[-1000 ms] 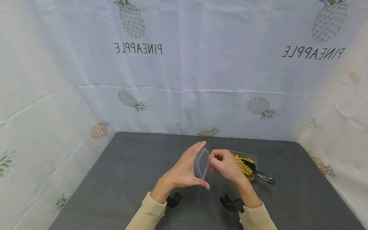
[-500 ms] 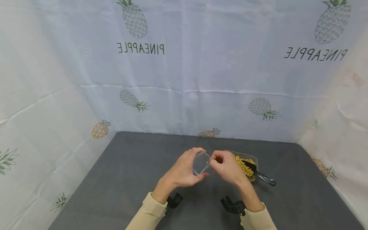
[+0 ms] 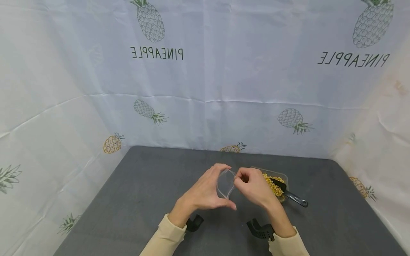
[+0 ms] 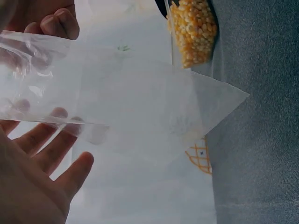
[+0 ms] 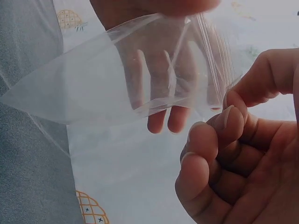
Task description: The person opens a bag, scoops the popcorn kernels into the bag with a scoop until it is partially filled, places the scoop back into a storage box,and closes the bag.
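A clear zip bag [image 3: 226,183] stands between my two hands in the head view, its mouth spread into an almond shape. My right hand [image 3: 255,186] pinches the bag's right rim between thumb and forefinger, near the zip strip [image 5: 217,60] in the right wrist view. The left hand [image 3: 206,190] arches around the other side in a C, its thumb sticking out below the mouth. Long, fairly straight left fingers [image 4: 51,154] touch the bag in the left wrist view. The bag's pointed bottom corner [image 4: 233,95] hangs free, and no contents show inside.
Right behind my right hand sits a clear container [image 3: 286,177] of yellow corn kernels [image 3: 272,188], partly hidden by that hand. A black scoop [image 3: 293,197] rests in it, handle jutting right over the dark grey table [image 3: 153,185]. A pineapple-print curtain [image 3: 205,78] surrounds the table's back and sides.
The bag's mouth has gone from a narrow slit to wider. My left fingers and thumb pressed in around it, then the thumb eased away. The right hand keeps its pinch nearly in place.
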`<state>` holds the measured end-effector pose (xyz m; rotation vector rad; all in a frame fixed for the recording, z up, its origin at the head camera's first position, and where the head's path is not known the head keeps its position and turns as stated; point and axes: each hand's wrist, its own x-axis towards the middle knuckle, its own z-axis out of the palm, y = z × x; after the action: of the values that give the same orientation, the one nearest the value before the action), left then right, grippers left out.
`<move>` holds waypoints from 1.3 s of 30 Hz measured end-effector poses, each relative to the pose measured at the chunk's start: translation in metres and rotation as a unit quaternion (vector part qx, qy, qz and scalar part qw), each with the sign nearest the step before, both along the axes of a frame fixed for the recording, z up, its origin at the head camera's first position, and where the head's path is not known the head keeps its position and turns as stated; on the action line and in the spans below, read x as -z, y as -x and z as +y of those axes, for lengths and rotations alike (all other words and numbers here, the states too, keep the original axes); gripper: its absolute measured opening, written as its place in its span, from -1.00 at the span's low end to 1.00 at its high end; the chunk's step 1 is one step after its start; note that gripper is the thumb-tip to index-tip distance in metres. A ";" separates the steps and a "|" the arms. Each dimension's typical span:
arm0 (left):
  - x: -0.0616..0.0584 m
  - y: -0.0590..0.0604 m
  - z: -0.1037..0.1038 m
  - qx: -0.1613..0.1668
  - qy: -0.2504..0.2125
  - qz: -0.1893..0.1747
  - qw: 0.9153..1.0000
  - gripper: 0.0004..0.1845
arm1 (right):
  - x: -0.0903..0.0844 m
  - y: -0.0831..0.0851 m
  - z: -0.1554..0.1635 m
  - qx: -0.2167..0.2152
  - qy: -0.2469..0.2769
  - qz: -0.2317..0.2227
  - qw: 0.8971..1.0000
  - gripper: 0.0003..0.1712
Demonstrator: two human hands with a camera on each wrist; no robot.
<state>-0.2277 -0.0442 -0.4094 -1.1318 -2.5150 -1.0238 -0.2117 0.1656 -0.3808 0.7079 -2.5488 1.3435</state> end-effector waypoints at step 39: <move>0.007 0.003 0.007 0.003 -0.034 0.092 0.995 -0.10 | -0.001 0.004 0.004 -0.055 0.072 -0.062 0.994 -0.74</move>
<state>-0.2302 -0.0372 -0.4160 -1.1571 -2.3177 -0.9522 -0.2155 0.1701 -0.3797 0.7698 -2.5057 1.6353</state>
